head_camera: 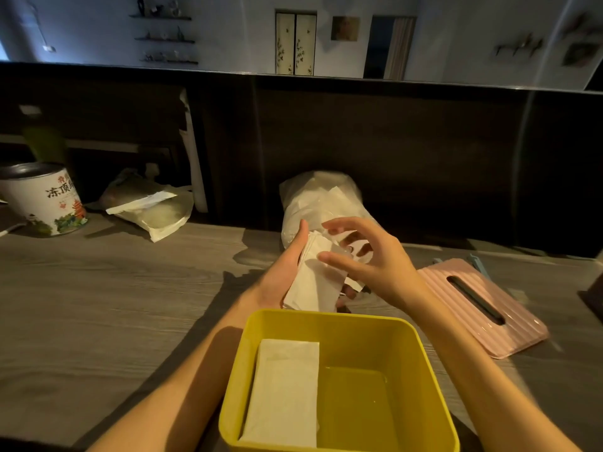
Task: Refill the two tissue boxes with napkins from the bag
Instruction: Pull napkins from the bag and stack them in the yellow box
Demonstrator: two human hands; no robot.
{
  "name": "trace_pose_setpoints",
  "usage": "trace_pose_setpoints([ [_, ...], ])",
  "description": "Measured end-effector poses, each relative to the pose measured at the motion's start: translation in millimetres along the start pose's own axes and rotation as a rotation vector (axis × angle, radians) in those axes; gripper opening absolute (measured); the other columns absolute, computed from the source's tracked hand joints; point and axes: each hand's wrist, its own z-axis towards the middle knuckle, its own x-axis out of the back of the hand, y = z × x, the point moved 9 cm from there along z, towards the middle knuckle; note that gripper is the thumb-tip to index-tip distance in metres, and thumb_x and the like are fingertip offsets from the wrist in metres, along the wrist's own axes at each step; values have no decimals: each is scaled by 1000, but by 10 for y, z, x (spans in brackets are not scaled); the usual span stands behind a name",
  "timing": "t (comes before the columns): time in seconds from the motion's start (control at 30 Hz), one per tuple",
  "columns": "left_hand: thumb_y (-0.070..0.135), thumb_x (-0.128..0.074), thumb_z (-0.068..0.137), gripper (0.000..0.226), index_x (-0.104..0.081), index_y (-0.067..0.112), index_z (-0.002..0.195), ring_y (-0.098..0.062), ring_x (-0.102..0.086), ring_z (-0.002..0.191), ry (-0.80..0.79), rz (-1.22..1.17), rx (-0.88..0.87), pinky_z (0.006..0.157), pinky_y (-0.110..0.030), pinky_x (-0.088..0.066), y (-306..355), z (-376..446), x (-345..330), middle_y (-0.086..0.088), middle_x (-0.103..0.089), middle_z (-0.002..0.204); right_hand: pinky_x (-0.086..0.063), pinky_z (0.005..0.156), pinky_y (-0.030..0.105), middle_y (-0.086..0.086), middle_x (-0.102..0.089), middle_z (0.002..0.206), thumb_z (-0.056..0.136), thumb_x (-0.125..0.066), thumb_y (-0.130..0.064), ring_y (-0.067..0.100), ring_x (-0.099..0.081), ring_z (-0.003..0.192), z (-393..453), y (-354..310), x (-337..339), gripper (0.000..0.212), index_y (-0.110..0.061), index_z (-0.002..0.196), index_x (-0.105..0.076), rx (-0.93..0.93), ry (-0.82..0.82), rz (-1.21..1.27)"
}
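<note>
Yellow tissue box [339,324]: nearest the camera, open-topped, standing on the wooden table [98,305] between the two forearms.
Folded napkins in the box [284,391]: a white pile lying flat against the left inner wall; the right half of the floor is bare yellow.
Left hand [282,272]: just beyond the box's far rim, palm turned inward, thumb up along the edge, fingers wrapped under and gripping a stack of white napkins.
Napkin stack [315,282]: held tilted above the table, its lower edge close over the yellow rim.
Right hand [368,256]: fingers spread and loosely bent, hovering at the top of the stack; whether the fingertips touch the paper cannot be told. It grasps nothing firmly.
Clear plastic napkin bag [319,197]: lying behind the hands against the dark back panel, white napkins showing through.
Pink tissue box lid [483,305]: ribbed, with a dark slot, lying flat to the right.
Printed tin [45,200]: far left, with Chinese lettering.
Other plastic bag [153,207]: beside the tin, holding a flat white packet.
</note>
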Motion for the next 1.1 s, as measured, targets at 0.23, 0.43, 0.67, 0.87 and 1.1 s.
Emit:
trace_pose_setpoints([
  [0.23,71,-80,65,87,-55,29,137,-29,-62,116,131,335,1,102,-49,-50,94,-100,220,-12,-64,128,-60,82,23,-14,-70,110,84,-78,-43,-1,-67,99,-27,126,133,54,-36,135,-58,-139,-89,36],
  [0.43,21,-84,73,46,-66,30,115,-9,-70,106,320,599,-355,89,-32,-59,440,-185,323,9,-76,108,-59,92,42,-10,-75,110,96,-70,-39,7,-70,102,-323,415,60,28,-25,120,-71,-197,-27,162],
  [0.67,36,-78,84,36,-64,33,117,-6,-62,107,367,823,-387,84,-27,-57,311,-99,327,10,-66,115,-56,98,43,-8,-62,128,92,-73,-13,16,-62,117,-448,606,-139,44,-28,130,-59,-215,34,307],
  [0.87,53,-60,93,22,-63,32,101,-9,-59,102,598,673,-486,84,-31,-54,288,-107,320,13,-64,104,-49,106,37,-12,-54,133,81,-68,-23,17,-51,130,-406,547,-227,56,-33,135,-53,-229,125,377],
  [1.1,40,-64,96,20,-66,21,102,-15,-62,101,655,587,-518,92,-41,-55,332,-82,409,4,-67,103,-54,90,22,-4,-58,120,78,-66,-19,5,-57,114,-382,413,-238,60,-30,135,-53,-171,208,384],
])
